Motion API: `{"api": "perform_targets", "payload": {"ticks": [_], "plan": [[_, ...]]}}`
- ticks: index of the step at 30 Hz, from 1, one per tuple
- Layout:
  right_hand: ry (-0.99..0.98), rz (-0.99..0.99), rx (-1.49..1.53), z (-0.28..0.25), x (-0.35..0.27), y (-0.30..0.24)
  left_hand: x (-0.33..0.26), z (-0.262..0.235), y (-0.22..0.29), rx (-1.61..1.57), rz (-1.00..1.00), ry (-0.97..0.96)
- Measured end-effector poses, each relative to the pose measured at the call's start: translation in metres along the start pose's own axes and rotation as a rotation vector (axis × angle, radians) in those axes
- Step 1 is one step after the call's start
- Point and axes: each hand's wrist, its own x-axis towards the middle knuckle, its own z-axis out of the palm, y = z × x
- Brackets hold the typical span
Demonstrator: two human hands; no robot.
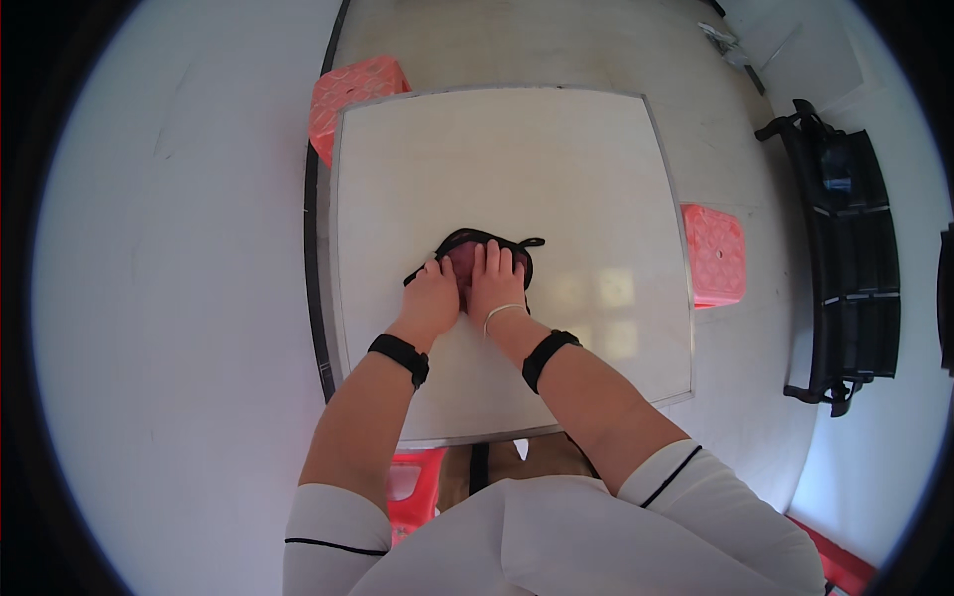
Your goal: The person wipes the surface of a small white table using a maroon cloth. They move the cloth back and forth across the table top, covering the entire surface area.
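A small maroon cloth-like item with black edging (462, 256) lies on the table in front of me. A short black loop sticks out at its far right corner. It looks like a flat pouch, but my hands cover much of it. My left hand (430, 300) is closed at its left side, fingers curled over the edge. My right hand (496, 286) lies across its middle and right part, with the fingers stretched forward and slightly apart. The two hands are close together. What is under the palms is hidden.
The pale square table (517, 159) has a metal rim. Pink plastic stools stand at its far left corner (348, 94) and right side (714, 255); a red seat (417, 487) is below the near edge. A white wall is at left, a black bench (845, 258) at right.
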Motion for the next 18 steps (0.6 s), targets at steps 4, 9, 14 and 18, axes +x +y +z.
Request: {"api": "perform_targets", "payload": {"ticks": [4, 9, 14, 18], "plan": [[0.01, 0.011, 0.043, 0.004, 0.001, 0.003, -0.002, 0.007, 0.002, 0.011, 0.008, 0.07], [0.032, 0.007, 0.066, 0.014, -0.002, 0.008, -0.001, 0.018, 0.009, 0.026, -0.03, 0.092], [0.065, 0.005, 0.044, 0.017, -0.002, 0.007, -0.001, 0.025, 0.007, 0.016, -0.049, 0.116], [0.106, -0.017, 0.013, 0.016, -0.005, 0.011, -0.001, 0.027, 0.012, 0.021, -0.074, 0.138]]}}
